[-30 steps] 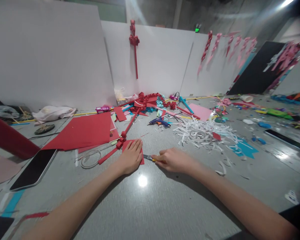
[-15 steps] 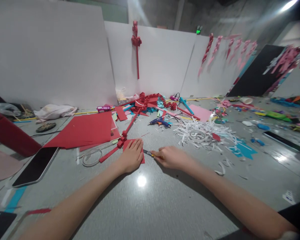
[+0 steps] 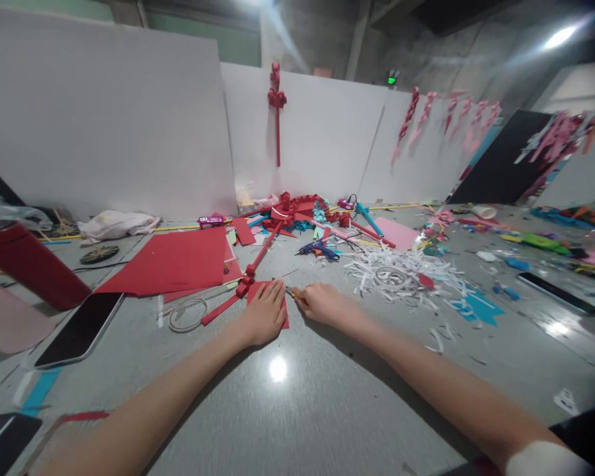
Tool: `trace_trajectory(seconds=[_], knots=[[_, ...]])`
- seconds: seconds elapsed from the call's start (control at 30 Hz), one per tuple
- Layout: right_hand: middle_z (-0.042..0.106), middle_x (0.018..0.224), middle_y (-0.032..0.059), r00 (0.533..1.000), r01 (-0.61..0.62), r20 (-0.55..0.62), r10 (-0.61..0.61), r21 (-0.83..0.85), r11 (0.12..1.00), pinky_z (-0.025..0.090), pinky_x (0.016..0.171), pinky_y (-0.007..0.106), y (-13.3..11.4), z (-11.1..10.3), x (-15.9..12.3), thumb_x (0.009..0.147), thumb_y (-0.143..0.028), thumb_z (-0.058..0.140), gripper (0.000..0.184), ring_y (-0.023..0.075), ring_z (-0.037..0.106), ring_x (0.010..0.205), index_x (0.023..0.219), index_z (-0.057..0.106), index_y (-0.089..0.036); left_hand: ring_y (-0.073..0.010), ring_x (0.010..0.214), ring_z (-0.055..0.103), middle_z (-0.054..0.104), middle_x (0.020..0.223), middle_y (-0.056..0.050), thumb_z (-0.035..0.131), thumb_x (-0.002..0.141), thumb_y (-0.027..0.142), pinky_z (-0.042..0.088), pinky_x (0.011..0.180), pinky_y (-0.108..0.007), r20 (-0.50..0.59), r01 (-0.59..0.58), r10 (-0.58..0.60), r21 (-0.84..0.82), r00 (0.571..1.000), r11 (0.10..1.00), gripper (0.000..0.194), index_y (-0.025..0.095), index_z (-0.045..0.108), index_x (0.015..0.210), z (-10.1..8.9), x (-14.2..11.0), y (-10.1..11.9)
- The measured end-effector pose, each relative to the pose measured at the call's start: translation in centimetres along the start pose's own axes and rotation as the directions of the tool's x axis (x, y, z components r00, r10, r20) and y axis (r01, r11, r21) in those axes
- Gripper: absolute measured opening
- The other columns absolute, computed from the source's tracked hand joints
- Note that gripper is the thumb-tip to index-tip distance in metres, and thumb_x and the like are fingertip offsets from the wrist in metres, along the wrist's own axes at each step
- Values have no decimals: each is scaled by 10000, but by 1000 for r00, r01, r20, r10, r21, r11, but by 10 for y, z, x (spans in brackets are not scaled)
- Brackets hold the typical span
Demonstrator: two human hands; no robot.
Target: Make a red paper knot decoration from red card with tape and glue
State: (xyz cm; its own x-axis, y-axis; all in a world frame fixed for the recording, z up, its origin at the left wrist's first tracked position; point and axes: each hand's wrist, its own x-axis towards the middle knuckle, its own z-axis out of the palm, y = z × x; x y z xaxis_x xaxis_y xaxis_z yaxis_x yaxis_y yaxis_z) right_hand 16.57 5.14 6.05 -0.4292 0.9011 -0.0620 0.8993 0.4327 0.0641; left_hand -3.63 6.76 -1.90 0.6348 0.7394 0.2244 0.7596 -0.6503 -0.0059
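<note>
We saw the R hand (image 3: 322, 305) w/ its grip pinching a craft knife (image 3: 292, 293), blade at or just beside the R edge of a small red sheet (image 3: 285, 319); the L hand (image 3: 264, 311) lay flat on that sheet, fingers together, approx. midway between L and R edges of the grey surface (image 3: 327, 403). Main risk, we reckoned: the blade skidding into the L fingertips, b/c they lay so nr it; or the sheet creeping if the palm's pressure eased. The knotted red rod (image 3: 246, 282), close by the sheet's L side, might've snagged too. Quick count: hands 2, knife 1, sheet under palm 1 (layers hidden), knotted rod 1, glue gun 1 (image 3: 317, 249) twd the far edge, red bottle 1 (image 3: 34, 264) twd the L edge, tape-like rings 2 (image 3: 190, 326), phones 2 (image 3: 82, 330) (1 twd L edge, 1 twd R), dark device 1 (image 3: 10, 436) cut off at the near L corner, red garland 1 (image 3: 277, 99) on the white board (image 3: 337, 125) past the far edge, approx. 6 more R of it; white shreds (image 3: 364, 271) too many to count.
</note>
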Motion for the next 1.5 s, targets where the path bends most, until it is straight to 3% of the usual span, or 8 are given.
trace_trajectory(seconds=[0.23, 0.5, 0.73, 0.87, 1.0, 1.17, 1.37, 1.5], knots=[[765, 1004, 172, 998, -53, -34, 54, 36, 998, 461, 753, 299, -11, 4, -9, 1072, -383, 341, 414, 268, 743, 900, 1228, 676, -196, -370, 1552, 243, 272, 1638, -303, 324, 1010, 352, 262, 1240, -524, -30, 122, -123, -35, 992, 992, 681, -66, 317, 1548, 5, -1, 2], [754, 1038, 188, 992, -121, -34, 122, 21, 992, 485, 780, 317, -15, 10, 10, 1056, -315, 356, 398, 279, 741, 930, 1272, 653, -161, -368, 1553, 240, 276, 1640, -294, 322, 1010, 355, 252, 1244, -521, -22, 114, -115, -24, 993, 993, 677, -52, 317, 1552, 4, -1, 2], [764, 1042, 139, 989, -96, -105, 104, 82, 992, 445, 759, 302, 13, 1, 6, 1075, -404, 335, 423, 263, 728, 916, 1314, 638, -232, -348, 1547, 275, 311, 1634, -279, 364, 1001, 362, 257, 1248, -511, -31, 141, -143, -59, 989, 988, 673, -21, 330, 1553, 3, -1, 2], [743, 1137, 151, 960, -195, -182, 215, 119, 974, 419, 783, 300, 45, -5, 2, 1084, -420, 330, 452, 261, 698, 996, 1424, 551, -219, -354, 1548, 270, 302, 1641, -275, 403, 995, 381, 278, 1240, -508, -65, 173, -180, -98, 982, 980, 680, -1, 325, 1552, 4, -2, 2], [744, 1035, 163, 934, -322, -139, 330, 78, 944, 398, 747, 299, 68, -1, -1, 1079, -412, 342, 419, 267, 694, 939, 1176, 667, -166, -381, 1537, 283, 338, 1620, -282, 415, 998, 403, 276, 1227, -556, -158, 246, -262, -117, 952, 962, 677, 19, 314, 1546, 10, -3, 1], [742, 1020, 151, 928, -333, -159, 337, 56, 941, 393, 734, 298, 66, 13, -2, 1078, -404, 336, 407, 261, 695, 915, 1125, 661, -165, -387, 1480, 376, 425, 1557, -278, 433, 992, 400, 301, 1208, -558, -175, 234, -256, -136, 951, 963, 637, 45, 349, 1515, 8, -4, 1], [713, 1062, 144, 933, -307, -176, 313, 60, 950, 416, 783, 312, 58, 21, -2, 1086, -398, 320, 406, 255, 679, 932, 1172, 639, -163, -368, 1461, 370, 362, 1573, -242, 449, 988, 352, 344, 1176, -543, -255, 257, -299, -184, 920, 949, 521, 94, 415, 1439, -1, -5, 5], [665, 1136, 187, 923, -330, -195, 332, 46, 943, 434, 904, 350, 62, 22, -2, 1049, -302, 408, 330, 290, 622, 1080, 1122, 677, -126, -354, 1288, 487, 559, 1307, -201, 463, 974, 296, 409, 1088, -533, -292, 316, -338, -123, 895, 941, 325, 117, 565, 1226, -10, -5, 10]])
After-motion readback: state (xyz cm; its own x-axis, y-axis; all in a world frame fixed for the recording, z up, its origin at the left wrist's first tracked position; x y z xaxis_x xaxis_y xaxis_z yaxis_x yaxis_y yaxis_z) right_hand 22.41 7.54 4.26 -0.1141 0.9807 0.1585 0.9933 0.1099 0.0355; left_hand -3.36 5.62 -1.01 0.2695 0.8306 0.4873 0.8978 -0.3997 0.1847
